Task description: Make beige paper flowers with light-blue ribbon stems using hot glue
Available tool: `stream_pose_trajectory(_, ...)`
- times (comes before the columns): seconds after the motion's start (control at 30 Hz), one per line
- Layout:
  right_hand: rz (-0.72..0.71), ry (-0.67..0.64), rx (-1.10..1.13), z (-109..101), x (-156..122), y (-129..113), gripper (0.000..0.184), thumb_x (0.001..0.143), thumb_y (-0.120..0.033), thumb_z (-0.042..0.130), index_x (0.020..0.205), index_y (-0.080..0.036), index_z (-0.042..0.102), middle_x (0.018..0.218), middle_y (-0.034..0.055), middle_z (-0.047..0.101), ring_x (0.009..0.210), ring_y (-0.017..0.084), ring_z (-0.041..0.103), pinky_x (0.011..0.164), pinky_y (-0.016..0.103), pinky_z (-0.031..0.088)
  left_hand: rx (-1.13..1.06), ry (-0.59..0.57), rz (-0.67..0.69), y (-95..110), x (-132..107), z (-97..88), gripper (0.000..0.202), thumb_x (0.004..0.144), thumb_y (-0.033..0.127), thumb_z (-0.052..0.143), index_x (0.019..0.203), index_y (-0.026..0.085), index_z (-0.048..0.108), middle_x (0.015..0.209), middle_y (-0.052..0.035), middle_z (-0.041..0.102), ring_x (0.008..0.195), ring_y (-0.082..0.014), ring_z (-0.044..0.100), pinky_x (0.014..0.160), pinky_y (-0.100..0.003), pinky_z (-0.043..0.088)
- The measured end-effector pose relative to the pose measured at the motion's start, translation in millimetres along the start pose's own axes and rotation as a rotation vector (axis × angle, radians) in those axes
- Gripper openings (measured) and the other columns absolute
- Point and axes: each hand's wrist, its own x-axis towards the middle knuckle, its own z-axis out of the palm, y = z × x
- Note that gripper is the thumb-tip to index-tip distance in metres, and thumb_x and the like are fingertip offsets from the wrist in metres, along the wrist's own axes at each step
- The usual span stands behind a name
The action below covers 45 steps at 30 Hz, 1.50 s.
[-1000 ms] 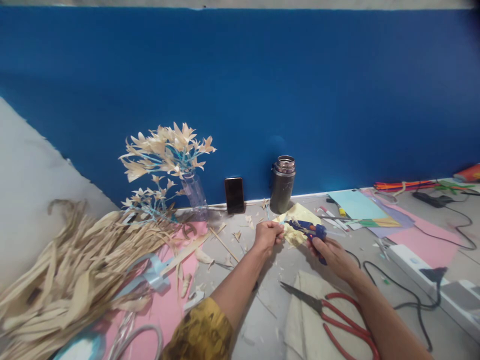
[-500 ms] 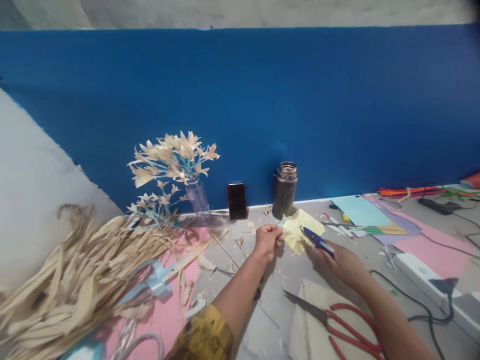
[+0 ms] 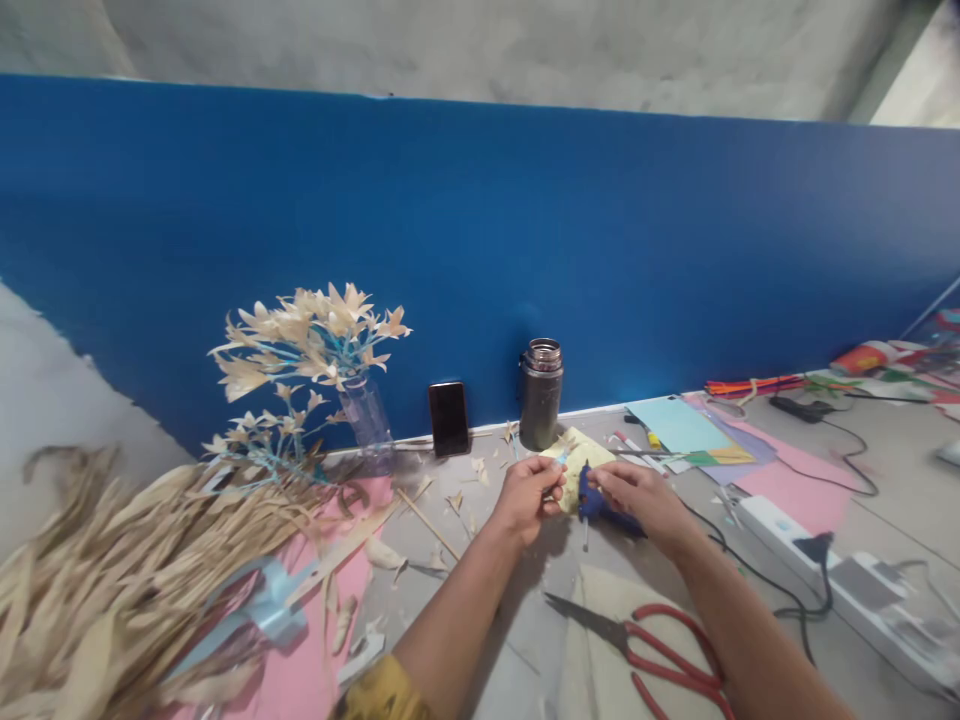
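Note:
My left hand [image 3: 531, 490] is closed in a pinch on a small pale husk flower with a light-blue stem [image 3: 562, 458]. Just right of it, my right hand [image 3: 637, 495] hovers over the table with thumb and fingers drawn together; whatever is between the fingertips is too small to make out. Beneath that hand lies a blue glue gun [image 3: 591, 498], its glue stick pointing toward me. Crumpled yellow paper [image 3: 592, 446] is under the gun's tip. Red-handled scissors [image 3: 630, 640] rest on a pale cloth in front of my hands.
Dried husks [image 3: 150, 570] are heaped at left beside a light-blue ribbon [image 3: 266, 605]. Husk flowers stand in a clear bottle [image 3: 367, 425]. A phone [image 3: 449, 420] and a dark flask [image 3: 541, 395] are by the blue wall. A power strip [image 3: 795, 545] with cables lies right.
The glue gun has left my right hand's grip and now lies on the table. My right hand has moved closer to my left, and the view has shifted right.

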Motion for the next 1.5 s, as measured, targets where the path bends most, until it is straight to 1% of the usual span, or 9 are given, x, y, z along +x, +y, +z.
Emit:
stream_pose_trajectory(0.13,0.112,-0.083,0.454,9.5,6.2,-8.8,0.041,0.065,-0.047,0.085,0.094,-0.02,0.078,0.089,0.0051,0.071,0.072,0.015,0.059,0.064,0.026,0.045,-0.012,-0.094,-0.055,3.0,-7.7,7.1,0.038,0.056,0.029,0.088,0.072,0.012,0.058,0.063,0.0008,0.055,0.046,-0.0029,0.042,0.038,-0.014,0.015)
stream_pose_trajectory(0.23,0.094,-0.172,0.618,15.3,6.0,-7.3,0.035,0.065,-0.04,0.088,0.09,-0.019,0.077,0.084,0.004,0.071,0.074,0.015,0.062,0.068,0.026,0.048,-0.034,-0.151,-0.118,2.5,-10.4,9.7,0.033,0.059,0.026,0.086,0.075,0.011,0.061,0.064,0.0009,0.054,0.046,-0.0021,0.04,0.037,-0.013,0.014)
stream_pose_trajectory(0.4,0.073,-0.217,0.701,16.2,2.6,-4.7,0.035,0.068,-0.039,0.087,0.094,-0.018,0.076,0.076,0.0016,0.069,0.071,0.014,0.062,0.068,0.025,0.049,-0.056,-0.198,-0.213,0.0,-10.9,10.6,0.023,0.062,0.017,0.081,0.073,0.01,0.061,0.064,0.0003,0.052,0.044,-0.0016,0.037,0.037,-0.013,0.013)
stream_pose_trajectory(0.6,0.057,-0.146,0.706,17.1,0.3,-5.8,0.031,0.063,-0.038,0.089,0.076,-0.017,0.071,0.064,-0.001,0.063,0.06,0.012,0.058,0.062,0.026,0.049,-0.019,-0.214,-0.255,-3.5,-11.4,11.7,0.025,0.059,0.018,0.081,0.076,0.008,0.065,0.063,-0.0008,0.054,0.044,-0.0025,0.04,0.037,-0.014,0.015)
stream_pose_trajectory(0.8,0.009,0.009,0.698,22.2,0.4,-1.3,0.032,0.067,-0.042,0.085,0.07,-0.019,0.064,0.064,-0.002,0.061,0.055,0.012,0.054,0.055,0.025,0.045,0.176,-0.04,0.007,-15.9,-11.9,19.2,0.034,0.06,0.039,0.083,0.068,0.012,0.064,0.065,-0.003,0.061,0.047,-0.0068,0.047,0.038,-0.018,0.025)
stream_pose_trajectory(1.03,0.006,0.204,0.701,29.4,-1.7,0.7,0.031,0.065,-0.037,0.087,0.064,-0.02,0.061,0.062,-0.0049,0.057,0.055,0.009,0.05,0.05,0.02,0.041,0.513,0.119,0.335,-21.8,-15.4,27.1,0.02,0.071,0.032,0.07,0.062,0.015,0.064,0.051,0.0027,0.053,0.045,-0.0074,0.041,0.045,-0.021,0.03)
stream_pose_trajectory(1.23,0.077,-0.003,0.773,21.1,-8.5,0.1,0.036,0.073,-0.05,0.078,0.094,-0.02,0.075,0.087,0.005,0.071,0.076,0.018,0.062,0.066,0.028,0.051,0.138,-0.021,0.002,-17.9,-16.5,25.1,0.036,0.056,0.039,0.083,0.07,0.015,0.06,0.057,0.003,0.054,0.042,-0.0039,0.035,0.038,-0.017,0.016)
stream_pose_trajectory(1.33,0.058,-0.07,0.755,18.2,-9.8,0.7,0.041,0.07,-0.045,0.082,0.1,-0.017,0.077,0.078,0.0045,0.07,0.069,0.016,0.062,0.067,0.028,0.05,0.062,-0.09,-0.067,-16.5,-17.6,25.0,0.041,0.052,0.038,0.088,0.069,0.013,0.06,0.059,0.002,0.055,0.043,-0.002,0.035,0.037,-0.015,0.014)
stream_pose_trajectory(1.5,0.001,-0.011,0.727,17.2,-9.5,-1.3,0.035,0.066,-0.038,0.087,0.09,-0.016,0.076,0.068,0.0012,0.065,0.058,0.014,0.057,0.059,0.029,0.048,0.102,-0.118,-0.071,-16.5,-19.1,25.3,0.042,0.053,0.039,0.089,0.072,0.011,0.066,0.066,-0.0017,0.059,0.049,-0.0057,0.048,0.039,-0.017,0.035)
